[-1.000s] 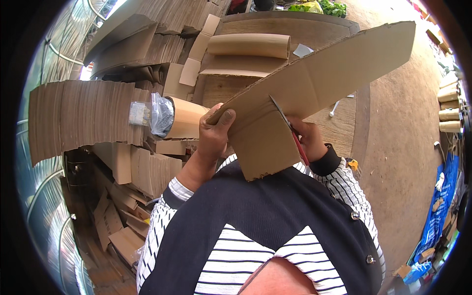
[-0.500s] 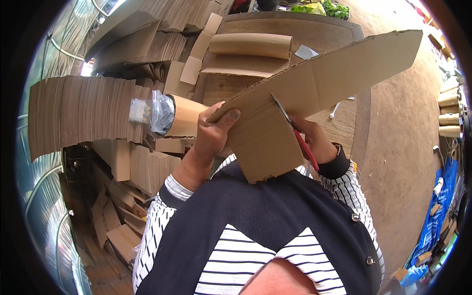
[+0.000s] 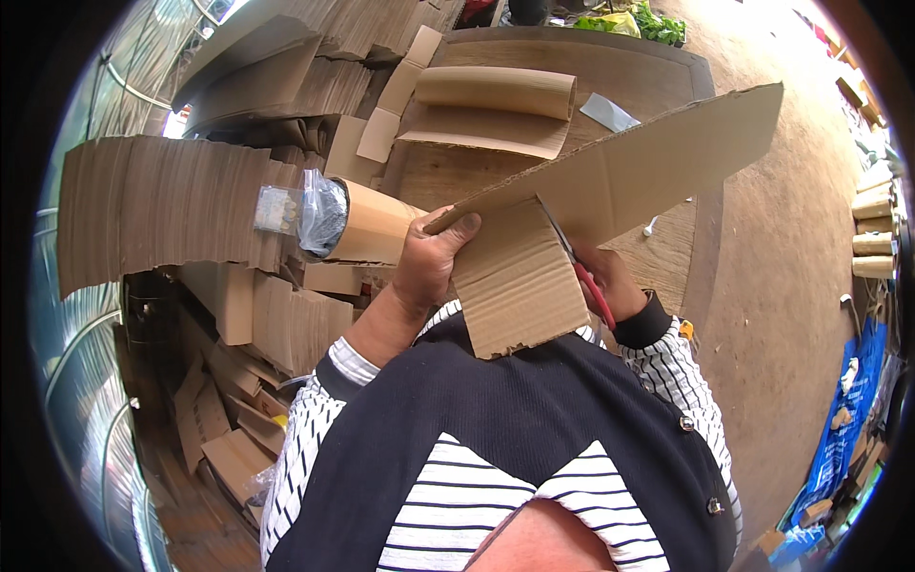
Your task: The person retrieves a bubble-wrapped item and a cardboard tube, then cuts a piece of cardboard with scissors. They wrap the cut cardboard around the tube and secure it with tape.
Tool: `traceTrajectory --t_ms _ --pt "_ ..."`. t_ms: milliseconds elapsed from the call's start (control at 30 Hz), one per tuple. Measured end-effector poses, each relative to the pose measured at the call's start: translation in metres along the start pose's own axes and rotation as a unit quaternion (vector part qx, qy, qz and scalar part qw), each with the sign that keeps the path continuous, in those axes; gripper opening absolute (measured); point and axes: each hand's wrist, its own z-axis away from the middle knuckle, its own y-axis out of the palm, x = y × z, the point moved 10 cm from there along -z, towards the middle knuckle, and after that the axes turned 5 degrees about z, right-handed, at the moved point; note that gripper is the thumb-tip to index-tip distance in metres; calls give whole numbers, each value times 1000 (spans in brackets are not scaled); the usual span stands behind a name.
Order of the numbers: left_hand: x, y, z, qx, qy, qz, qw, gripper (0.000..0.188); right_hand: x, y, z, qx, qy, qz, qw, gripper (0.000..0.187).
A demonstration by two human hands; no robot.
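Note:
My left hand (image 3: 431, 255) grips the left edge of a large piece of cardboard (image 3: 658, 162), thumb on top. The sheet reaches up and to the right, with a squarish flap (image 3: 522, 286) hanging toward my chest. In my right hand (image 3: 615, 279) is a pair of red-handled scissors (image 3: 595, 296); its fingers are wrapped round the handles, partly hidden. The blades lie along the line between the flap and the long part of the sheet, with the tip near the top of the flap. Part of the lower blade is hidden by the cardboard.
Behind the sheet stands a wooden table (image 3: 457, 176) with a curled cardboard sheet (image 3: 496, 91) and a whitish scrap (image 3: 608, 112). To the left are stacked cardboard sheets (image 3: 162, 210) and a cardboard tube (image 3: 376, 224) with clear plastic (image 3: 322, 212) at its end. A blue bag (image 3: 843, 419) lies far right.
The cardboard's long far end has swung down and slightly left. Scissors and cut line have shifted a little lower and to the right, and the flap appears more separated along the cut.

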Motion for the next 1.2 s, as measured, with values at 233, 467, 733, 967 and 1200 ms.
traceTrajectory --t_ms 233,467,733,967,1200 --pt "6 -1 4 -3 8 -85 996 27 -8 8 13 76 69 -90 991 51" --pt "0 5 8 -11 17 -99 995 25 -5 8 19 56 27 -112 992 45" --pt "17 11 6 48 -39 -120 991 25 17 6 1 44 -25 -80 996 42" --pt "17 19 13 66 -92 -1 994 26 -5 12 5 6 -1 -76 997 42" --pt "39 1 15 45 -113 17 992 30 -1 18 -1 -9 -9 -80 997 37"
